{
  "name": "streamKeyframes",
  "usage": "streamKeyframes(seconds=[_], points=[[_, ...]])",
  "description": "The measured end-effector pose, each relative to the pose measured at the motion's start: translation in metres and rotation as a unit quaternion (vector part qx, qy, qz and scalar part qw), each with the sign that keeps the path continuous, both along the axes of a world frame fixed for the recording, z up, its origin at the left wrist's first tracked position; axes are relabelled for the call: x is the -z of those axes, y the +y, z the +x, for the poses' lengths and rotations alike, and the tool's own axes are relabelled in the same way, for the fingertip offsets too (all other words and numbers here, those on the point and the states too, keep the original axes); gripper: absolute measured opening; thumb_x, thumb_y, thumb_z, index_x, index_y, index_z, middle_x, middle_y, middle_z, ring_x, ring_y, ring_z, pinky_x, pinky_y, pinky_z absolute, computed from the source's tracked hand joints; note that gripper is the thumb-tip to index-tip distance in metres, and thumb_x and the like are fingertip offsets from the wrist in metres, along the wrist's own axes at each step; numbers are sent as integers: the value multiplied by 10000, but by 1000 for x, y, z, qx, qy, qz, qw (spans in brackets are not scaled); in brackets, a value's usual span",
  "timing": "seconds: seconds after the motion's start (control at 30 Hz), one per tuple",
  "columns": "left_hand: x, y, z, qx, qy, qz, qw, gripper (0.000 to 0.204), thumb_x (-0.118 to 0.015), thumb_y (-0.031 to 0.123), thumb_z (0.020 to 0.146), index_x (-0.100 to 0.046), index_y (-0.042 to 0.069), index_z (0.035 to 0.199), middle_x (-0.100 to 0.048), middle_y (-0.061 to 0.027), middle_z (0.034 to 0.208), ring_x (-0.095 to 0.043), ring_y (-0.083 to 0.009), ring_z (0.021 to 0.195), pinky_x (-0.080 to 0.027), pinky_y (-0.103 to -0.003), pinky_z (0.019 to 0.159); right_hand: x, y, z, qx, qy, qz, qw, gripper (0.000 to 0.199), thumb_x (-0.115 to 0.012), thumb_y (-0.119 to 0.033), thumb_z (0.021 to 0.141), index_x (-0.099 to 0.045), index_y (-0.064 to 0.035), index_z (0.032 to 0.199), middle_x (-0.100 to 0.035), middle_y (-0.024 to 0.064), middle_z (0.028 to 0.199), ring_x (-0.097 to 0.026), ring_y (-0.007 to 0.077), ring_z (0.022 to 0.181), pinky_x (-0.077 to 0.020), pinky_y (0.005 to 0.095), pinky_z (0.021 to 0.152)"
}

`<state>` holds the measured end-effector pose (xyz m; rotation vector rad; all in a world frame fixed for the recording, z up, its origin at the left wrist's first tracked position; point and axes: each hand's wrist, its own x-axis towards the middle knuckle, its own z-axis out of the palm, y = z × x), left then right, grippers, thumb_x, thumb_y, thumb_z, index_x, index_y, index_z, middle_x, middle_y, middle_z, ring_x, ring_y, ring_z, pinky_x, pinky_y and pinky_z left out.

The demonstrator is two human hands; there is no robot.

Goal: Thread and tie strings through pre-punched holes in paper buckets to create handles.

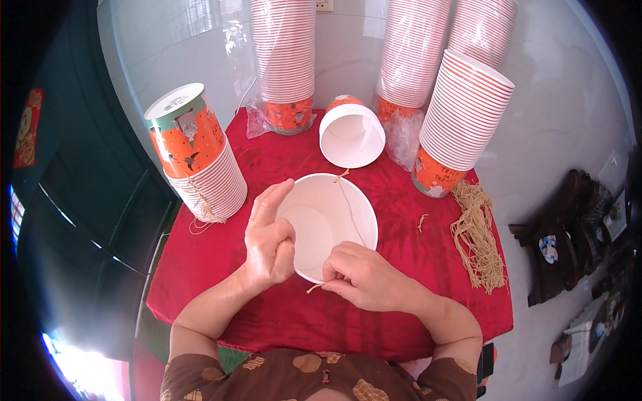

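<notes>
A white paper bucket [313, 220] stands mouth up in front of me, its inside showing. A thin tan string [349, 206] runs across its mouth from a knot on the far rim to my right hand. My right hand [364, 275] is closed at the near rim, pinching the string, and a short string end [314, 287] pokes out by the fingertips. My left hand [269, 237] rests against the bucket's left rim, some fingers stretched out and others bent; its thumb is mostly hidden.
A red-clothed table [408, 267] carries a nested bucket stack with string [214, 184] at left and another stack [465, 113] at right. A bucket on its side [352, 137] lies behind. Tall plastic-wrapped stacks [284, 60] line the wall. Loose strings [478, 240] hang near the right edge.
</notes>
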<state>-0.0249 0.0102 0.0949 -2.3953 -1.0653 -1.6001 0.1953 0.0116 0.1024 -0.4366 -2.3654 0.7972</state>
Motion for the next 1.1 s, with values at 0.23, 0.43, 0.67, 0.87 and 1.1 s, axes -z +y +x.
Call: streamKeyframes(seconds=[0.23, 0.43, 0.67, 0.87, 1.1], points=[[1, 1, 2, -13, 3, 13, 1000, 72, -474, -15, 661, -511, -39, 604, -466, -366, 1334, -470, -474, 1194, -397, -513, 999, 4, 0, -4, 18, 25, 86, 996, 157, -676, -29, 776, -521, -23, 800, -545, 123, 792, -538, 311, 774, -455, 420, 687], [2, 1, 1, -25, -9, 9, 1000, 91, -474, -8, 674, -522, -44, 606, -473, -367, 1327, -472, -470, 1191, -395, -514, 1002, 5, -2, -8, 58, 41, 224, 972, 202, -691, 23, 699, -507, -27, 767, -492, 105, 736, -497, 283, 679, -431, 377, 608], [5, 4, 0, -38, -23, -2, 999, 114, -472, 2, 684, -528, -48, 599, -477, -371, 1315, -481, -464, 1177, -398, -515, 1000, 6, -2, -8, 83, 18, 285, 955, 216, -705, 5, 698, -501, -34, 758, -482, 99, 731, -494, 274, 673, -428, 380, 598], [10, 8, -4, -44, -48, -13, 998, 128, -455, 2, 710, -530, -47, 617, -478, -376, 1307, -503, -452, 1156, -412, -486, 994, -1, -2, -6, 80, 35, 233, 969, 241, -748, -20, 685, -546, -34, 815, -529, 98, 789, -533, 281, 739, -452, 371, 646], [19, 3, -10, -50, -128, -83, 987, 174, -419, 40, 749, -507, -31, 616, -490, -363, 1312, -524, -392, 1173, -416, -436, 990, -6, -9, -9, 103, 32, 244, 964, 249, -756, -18, 687, -569, -41, 850, -550, 95, 823, -546, 283, 776, -463, 381, 680]])
